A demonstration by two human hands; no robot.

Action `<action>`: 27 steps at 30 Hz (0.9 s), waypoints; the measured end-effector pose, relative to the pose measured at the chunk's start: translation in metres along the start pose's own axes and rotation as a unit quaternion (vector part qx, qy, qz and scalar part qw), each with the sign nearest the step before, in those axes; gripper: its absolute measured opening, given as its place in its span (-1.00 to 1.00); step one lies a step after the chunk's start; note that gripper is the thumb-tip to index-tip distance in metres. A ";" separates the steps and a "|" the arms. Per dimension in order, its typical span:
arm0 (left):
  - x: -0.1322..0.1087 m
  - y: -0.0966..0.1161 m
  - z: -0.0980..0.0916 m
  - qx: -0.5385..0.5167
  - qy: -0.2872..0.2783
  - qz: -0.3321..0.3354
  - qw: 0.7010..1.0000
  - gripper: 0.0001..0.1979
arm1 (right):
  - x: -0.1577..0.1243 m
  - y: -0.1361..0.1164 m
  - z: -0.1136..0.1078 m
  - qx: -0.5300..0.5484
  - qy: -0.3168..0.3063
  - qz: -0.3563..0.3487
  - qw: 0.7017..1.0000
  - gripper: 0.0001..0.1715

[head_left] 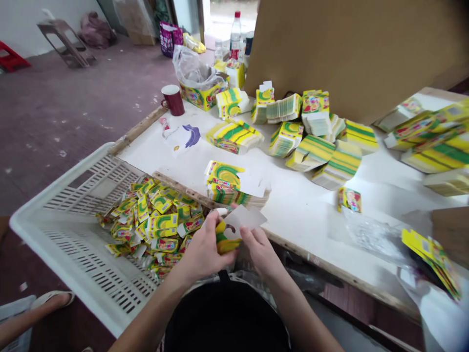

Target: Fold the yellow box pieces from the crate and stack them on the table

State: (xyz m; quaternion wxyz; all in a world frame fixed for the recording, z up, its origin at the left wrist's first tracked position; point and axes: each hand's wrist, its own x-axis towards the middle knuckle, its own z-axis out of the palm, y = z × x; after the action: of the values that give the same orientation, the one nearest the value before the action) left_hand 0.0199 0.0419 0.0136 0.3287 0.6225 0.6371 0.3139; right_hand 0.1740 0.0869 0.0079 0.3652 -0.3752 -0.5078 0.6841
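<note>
Close to the table's front edge, my left hand [208, 247] grips a small yellow and green cardboard box [223, 239]. Its pale grey-white card part [244, 219] sticks up and to the right. My right hand [261, 249] pinches that pale card between thumb and fingers, so both hands are closed on the same piece. Just beyond them lies a stack of flat printed box blanks [224, 183]. Left of my hands, a white plastic crate [91, 259] holds a heap of small yellow and green boxes [163, 225].
Bundles of flat cartons [308, 151] cover the back of the white table [176, 171]. A maroon mug [175, 100] stands near its left edge. Plastic wrap [377, 234] lies to the right. A large brown cardboard sheet [348, 54] rises behind. Another person's foot [54, 298] shows lower left.
</note>
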 end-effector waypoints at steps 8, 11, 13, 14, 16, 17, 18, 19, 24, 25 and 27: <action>0.002 0.004 0.000 -0.003 0.037 0.095 0.995 -0.54 | 0.012 -0.006 0.003 0.283 -0.181 0.151 0.930 -0.18; 0.003 0.007 0.000 -0.006 0.006 0.086 0.996 -0.50 | 0.013 -0.002 0.003 0.279 -0.170 0.158 0.932 -0.16; 0.003 0.008 0.001 -0.003 -0.021 0.085 0.996 -0.45 | 0.013 0.000 0.003 0.240 -0.160 0.152 0.945 -0.21; 0.004 0.009 0.001 -0.006 -0.034 0.078 0.996 -0.43 | 0.013 0.000 0.003 0.206 -0.152 0.144 0.956 -0.24; 0.005 0.010 0.002 -0.024 -0.052 0.046 0.997 -0.44 | 0.012 0.000 0.001 0.115 -0.128 0.115 0.978 -0.32; 0.005 0.010 0.002 -0.038 -0.059 0.028 0.997 -0.46 | 0.011 -0.001 0.000 0.069 -0.115 0.087 0.987 -0.34; 0.005 0.010 0.002 -0.052 -0.065 0.015 0.996 -0.47 | 0.009 -0.003 -0.001 0.025 -0.112 0.054 0.992 -0.34; 0.005 0.009 0.003 -0.065 -0.067 0.008 0.996 -0.46 | 0.007 -0.004 -0.002 -0.017 -0.116 0.021 0.993 -0.31; 0.003 -0.002 0.016 -0.054 -0.013 0.079 0.995 -0.23 | 0.001 -0.001 0.000 -0.183 -0.108 -0.093 0.973 -0.38; 0.002 -0.004 0.018 -0.028 0.004 0.080 0.996 -0.22 | 0.001 0.001 0.000 -0.191 -0.081 -0.096 0.973 -0.42; 0.000 -0.005 0.019 0.024 0.027 0.044 0.998 -0.32 | 0.002 0.005 -0.001 -0.197 -0.046 -0.099 0.974 -0.44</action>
State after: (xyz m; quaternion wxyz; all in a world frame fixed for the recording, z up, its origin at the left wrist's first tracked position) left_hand 0.0319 0.0413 -0.0017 0.2822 0.6490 0.6249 0.3296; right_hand 0.1733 0.0884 0.0022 0.3259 -0.3562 -0.6835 0.5476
